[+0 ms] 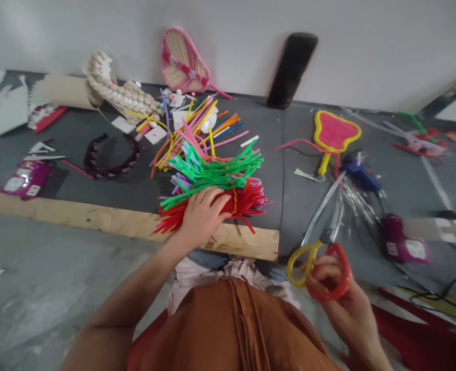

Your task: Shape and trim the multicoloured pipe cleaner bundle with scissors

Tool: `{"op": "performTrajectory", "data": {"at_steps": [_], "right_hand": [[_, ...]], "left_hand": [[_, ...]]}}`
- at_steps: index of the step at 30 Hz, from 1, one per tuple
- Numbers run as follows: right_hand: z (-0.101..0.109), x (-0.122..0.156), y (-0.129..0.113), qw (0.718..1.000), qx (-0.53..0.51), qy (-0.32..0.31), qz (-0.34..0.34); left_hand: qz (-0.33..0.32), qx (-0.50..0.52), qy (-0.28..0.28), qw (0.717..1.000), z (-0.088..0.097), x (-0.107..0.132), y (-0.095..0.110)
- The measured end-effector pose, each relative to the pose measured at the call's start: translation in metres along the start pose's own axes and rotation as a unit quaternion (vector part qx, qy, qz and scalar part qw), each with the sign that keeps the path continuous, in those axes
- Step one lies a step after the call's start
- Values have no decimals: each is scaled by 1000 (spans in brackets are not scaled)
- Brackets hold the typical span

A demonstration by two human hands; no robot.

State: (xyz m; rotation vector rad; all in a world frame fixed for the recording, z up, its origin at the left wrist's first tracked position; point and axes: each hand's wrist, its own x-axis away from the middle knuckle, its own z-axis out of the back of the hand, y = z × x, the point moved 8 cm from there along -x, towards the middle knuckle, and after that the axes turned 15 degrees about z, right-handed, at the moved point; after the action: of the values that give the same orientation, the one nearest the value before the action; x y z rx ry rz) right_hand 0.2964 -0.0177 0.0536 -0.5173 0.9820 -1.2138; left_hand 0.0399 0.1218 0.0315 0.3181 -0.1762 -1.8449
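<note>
Red stems (253,200) at centre lie under the left hand (203,210), likely steadied, its grip unclear; lower right, the right hand's (349,299) fingers hold scissors (325,237) by the handles, keeping blades clear.

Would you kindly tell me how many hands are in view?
2: the left hand is on the red stems; the right hand holds the scissors.

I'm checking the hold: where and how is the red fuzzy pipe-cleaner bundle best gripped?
Likely around the middle of the red bundle, beside its twisted orange tie, from the near side: it lies crosswise, its ends splay, and green pipe cleaners crowd its far side.
</note>
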Motion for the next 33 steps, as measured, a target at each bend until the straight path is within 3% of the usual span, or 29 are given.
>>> {"op": "performTrajectory", "data": {"at_steps": [3,7,14,17,21,26,28,31,33], "right_hand": [[-4,-4,-23,977,108,-141,123],[-12,3,-36,940,157,-213,215],[-31,10,-49,957,121,-196,174],[-34,6,-50,951,129,-231,160],[-28,6,-44,939,151,-266,160],[-29,18,-32,969,59,-217,105],[-32,22,-31,973,26,-211,91],[-32,21,-36,970,25,-220,99],[-30,13,-44,966,21,-224,124]], "left_hand": [[-16,31,11,999,-2,4,-2],[-42,52,23,998,-2,8,-2],[-48,128,118,984,20,18,-5],[-44,126,132,982,28,19,3],[-21,77,60,995,16,11,23],[71,-24,-39,996,-15,3,17],[70,-16,-40,997,-9,3,15],[67,70,-17,995,17,2,18],[61,201,-71,975,24,5,31]]}}
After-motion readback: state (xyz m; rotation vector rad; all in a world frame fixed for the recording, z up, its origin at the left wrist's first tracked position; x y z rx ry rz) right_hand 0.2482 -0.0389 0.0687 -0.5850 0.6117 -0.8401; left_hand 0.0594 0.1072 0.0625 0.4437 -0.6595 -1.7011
